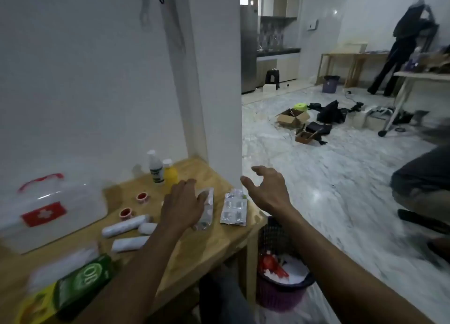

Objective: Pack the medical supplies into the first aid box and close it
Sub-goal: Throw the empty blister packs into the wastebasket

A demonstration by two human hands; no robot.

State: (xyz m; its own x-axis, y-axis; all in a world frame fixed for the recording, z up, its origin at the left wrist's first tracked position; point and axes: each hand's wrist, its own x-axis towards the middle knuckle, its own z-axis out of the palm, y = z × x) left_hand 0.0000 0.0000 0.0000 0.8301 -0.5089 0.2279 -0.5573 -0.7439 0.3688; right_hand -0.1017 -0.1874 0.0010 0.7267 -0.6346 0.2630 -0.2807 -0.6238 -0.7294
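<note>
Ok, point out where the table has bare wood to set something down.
Bare wood lies along the front edge of the table, right of the bandage rolls and below the blister packs; a smaller patch sits behind those packs, right of the yellow bottle. Crowded: between the first aid box and the left hand.

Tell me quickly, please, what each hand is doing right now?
Left hand: open, fingers resting on the foil blister strip, not clearly gripping it.
Right hand: open, fingers loosely spread, holding nothing.

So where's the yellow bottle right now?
The yellow bottle stands at the far edge of the wooden table, against the wall, just right of the white bottle and beyond the left hand.
</note>
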